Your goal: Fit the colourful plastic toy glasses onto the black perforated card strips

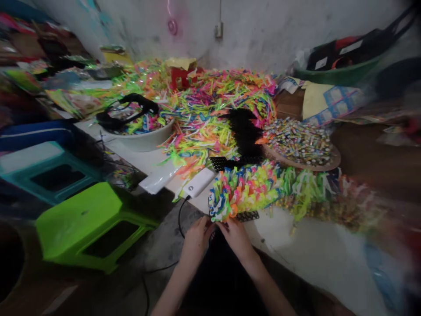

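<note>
The row of colourful plastic tufts (259, 188) lies at the near edge of the white counter (315, 250), its long axis running across the view from a near-left end, just above the hands, to a far-right end that blurs out. It sits on a black grid (247, 216), of which a corner pokes out towards the person. The left hand (195, 239) and the right hand (235, 235) meet fingertip to fingertip below that near-left end, fingers curled inward. Whether they are pinching a piece or only touching the edge I cannot tell. Just left of the row lies a white power bank (199, 183), its black cable (180, 217) dropping over the edge to the concrete floor (158, 254). Behind the row a second black grid (219, 163) lies under a dark heap (245, 129), with a round tray of small pieces (302, 147) to the right and a broad heap of neon strips (210, 105) beyond. A white bowl (144, 138) of strips stands farther left. A green stool (82, 224) and a teal stool (49, 171) stand on the floor at left, and a grey wall (263, 30) closes the back.
</note>
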